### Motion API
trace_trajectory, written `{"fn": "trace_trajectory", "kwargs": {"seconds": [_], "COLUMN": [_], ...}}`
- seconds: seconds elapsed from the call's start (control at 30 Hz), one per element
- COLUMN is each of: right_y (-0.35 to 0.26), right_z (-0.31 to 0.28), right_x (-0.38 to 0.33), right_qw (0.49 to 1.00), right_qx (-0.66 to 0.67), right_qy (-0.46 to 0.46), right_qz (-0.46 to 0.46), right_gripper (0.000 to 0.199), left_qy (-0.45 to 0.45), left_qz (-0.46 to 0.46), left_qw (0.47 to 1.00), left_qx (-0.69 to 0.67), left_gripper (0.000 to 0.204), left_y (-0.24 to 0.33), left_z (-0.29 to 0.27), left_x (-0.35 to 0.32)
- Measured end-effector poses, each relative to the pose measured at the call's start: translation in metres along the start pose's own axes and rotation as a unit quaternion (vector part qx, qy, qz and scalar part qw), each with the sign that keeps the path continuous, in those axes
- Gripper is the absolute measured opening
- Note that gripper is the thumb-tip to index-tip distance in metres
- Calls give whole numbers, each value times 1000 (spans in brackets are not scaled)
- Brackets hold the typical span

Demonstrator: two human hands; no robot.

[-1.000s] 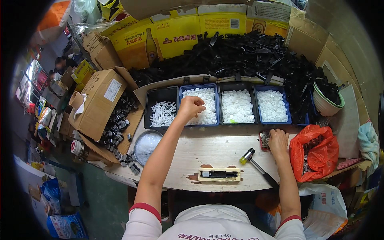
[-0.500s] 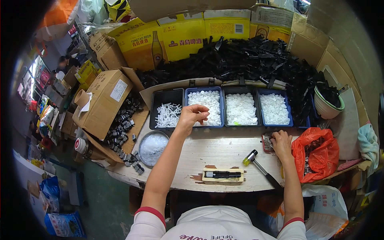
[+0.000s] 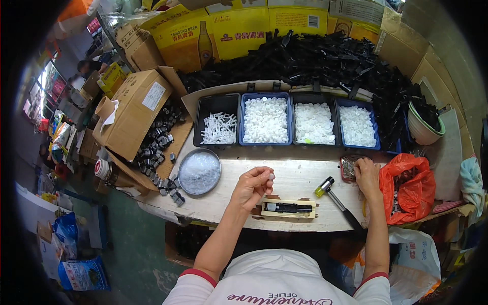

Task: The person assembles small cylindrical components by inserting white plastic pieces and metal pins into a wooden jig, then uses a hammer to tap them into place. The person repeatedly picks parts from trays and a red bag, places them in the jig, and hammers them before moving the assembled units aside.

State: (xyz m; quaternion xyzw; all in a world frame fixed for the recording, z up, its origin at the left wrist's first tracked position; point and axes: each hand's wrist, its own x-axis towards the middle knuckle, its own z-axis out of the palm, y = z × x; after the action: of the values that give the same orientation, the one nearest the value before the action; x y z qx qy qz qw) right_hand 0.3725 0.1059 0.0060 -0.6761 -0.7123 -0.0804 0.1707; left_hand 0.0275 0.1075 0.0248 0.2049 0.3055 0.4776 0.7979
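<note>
My left hand hovers just above the workbench, fingertips pinched on a small white plastic part. Right below it lies a wooden jig with a black part seated in it. My right hand rests at a small tray of metal pieces on the right; whether its fingers hold any piece I cannot tell. A mallet with a yellow-green head lies between the two hands. At the back stand bins of white parts.
A round metal dish of clear bits sits left of my left hand. An orange bag lies at the right edge. Black parts are heaped behind the bins. Cardboard boxes and loose black pieces crowd the left.
My left hand has drawn back from the bin of white parts toward me, now pinching a white part over the jig. My right hand stayed at the metal pieces.
</note>
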Motion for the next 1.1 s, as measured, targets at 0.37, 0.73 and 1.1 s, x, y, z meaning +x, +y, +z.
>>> {"fn": "trace_trajectory", "kwargs": {"seconds": [0.37,0.73,1.1], "right_y": [-84,-166,-174], "right_z": [-33,-37,-38], "right_x": [-11,-16,-16], "right_qw": [785,814,889], "right_qx": [601,567,406], "right_qy": [-108,-79,8], "right_qz": [103,-103,-212], "right_gripper": [4,5,11], "left_qy": [37,21,25], "left_qz": [-66,-75,-60], "left_qw": [991,989,989], "left_qx": [-107,-122,-133], "left_gripper": [18,19,19], "left_y": [-29,-40,-41], "left_z": [2,4,9], "left_x": [-29,-35,-38]}}
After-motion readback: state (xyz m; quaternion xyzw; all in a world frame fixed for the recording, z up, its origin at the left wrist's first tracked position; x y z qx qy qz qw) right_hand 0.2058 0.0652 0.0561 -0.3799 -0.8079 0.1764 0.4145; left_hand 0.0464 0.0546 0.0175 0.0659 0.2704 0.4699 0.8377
